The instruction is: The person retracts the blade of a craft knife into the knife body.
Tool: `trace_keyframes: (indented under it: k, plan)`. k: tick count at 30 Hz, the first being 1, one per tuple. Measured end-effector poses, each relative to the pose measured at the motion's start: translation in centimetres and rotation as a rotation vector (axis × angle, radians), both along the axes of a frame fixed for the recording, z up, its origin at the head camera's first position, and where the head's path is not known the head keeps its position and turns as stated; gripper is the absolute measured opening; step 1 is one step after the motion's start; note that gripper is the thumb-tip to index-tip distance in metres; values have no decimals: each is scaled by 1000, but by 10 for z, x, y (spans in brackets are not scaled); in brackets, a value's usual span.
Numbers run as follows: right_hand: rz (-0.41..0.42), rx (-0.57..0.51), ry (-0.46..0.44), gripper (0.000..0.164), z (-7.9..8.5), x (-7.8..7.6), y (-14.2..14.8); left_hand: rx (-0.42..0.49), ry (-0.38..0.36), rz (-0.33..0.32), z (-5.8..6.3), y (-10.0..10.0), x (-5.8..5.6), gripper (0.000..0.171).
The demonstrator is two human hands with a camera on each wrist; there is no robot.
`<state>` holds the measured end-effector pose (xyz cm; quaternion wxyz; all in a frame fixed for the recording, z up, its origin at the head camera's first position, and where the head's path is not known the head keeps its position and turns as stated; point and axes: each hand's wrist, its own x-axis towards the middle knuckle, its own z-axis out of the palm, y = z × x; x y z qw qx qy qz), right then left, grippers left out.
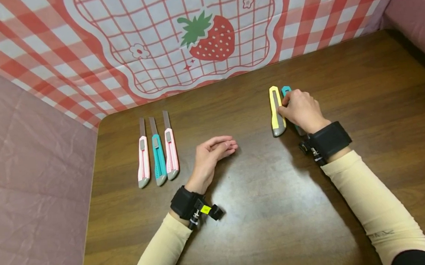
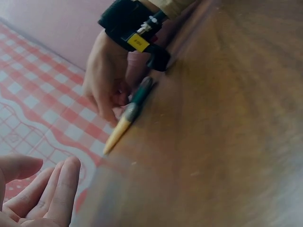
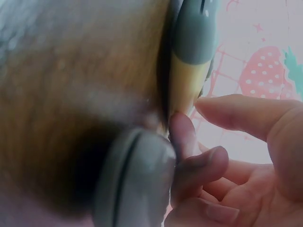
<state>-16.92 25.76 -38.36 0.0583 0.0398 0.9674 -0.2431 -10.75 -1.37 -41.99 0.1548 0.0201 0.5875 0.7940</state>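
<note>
My left hand (image 1: pixel 214 157) hovers over the middle of the table with its fingers loosely extended and nothing in its grasp. In the left wrist view its fingertips (image 2: pixel 70 165) stand apart from the thumb. My right hand (image 1: pixel 302 108) reaches over a teal utility knife (image 1: pixel 286 89) and hides most of it. Its thumb is close against a yellow utility knife (image 1: pixel 276 106) lying alongside. The right wrist view shows the thumb (image 3: pixel 236 113) and bent fingers around the yellow knife's end (image 3: pixel 187 82); whether they pinch either knife is unclear, as this view is blurred.
At the left lie a pink utility knife (image 1: pixel 143 158), a teal one (image 1: pixel 158 157) and another pink one (image 1: pixel 170 152), side by side with blades extended away from me. A red checked cloth with a strawberry (image 1: pixel 213 41) hangs behind the wooden table (image 1: pixel 265 228).
</note>
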Motion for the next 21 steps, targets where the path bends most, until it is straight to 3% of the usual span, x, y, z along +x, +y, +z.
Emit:
trace_keyframes:
  k: [3, 6, 8, 11, 13, 16, 21]
  plan:
    - [-5, 2, 8, 25, 0, 0, 0, -31, 44, 19, 7, -6, -3, 31]
    - [-9, 5, 13, 25, 0, 0, 0, -146, 142, 45, 17, -19, -9, 30]
    - [-11, 5, 22, 26, 1, -1, 0, -323, 267, 84, 25, -32, -15, 25]
    - [-21, 1, 40, 28, 1, -1, 0, -692, 464, 196, 36, -56, -24, 18]
    - [-28, 0, 51, 29, 1, -1, 0, -936, 534, 275, 42, -73, -29, 16]
    - [-34, 0, 55, 31, 2, -2, -2, -1186, 515, 321, 45, -94, -32, 16]
    - [-40, -2, 62, 33, 1, -2, -3, -1413, 387, 257, 42, -110, -34, 22]
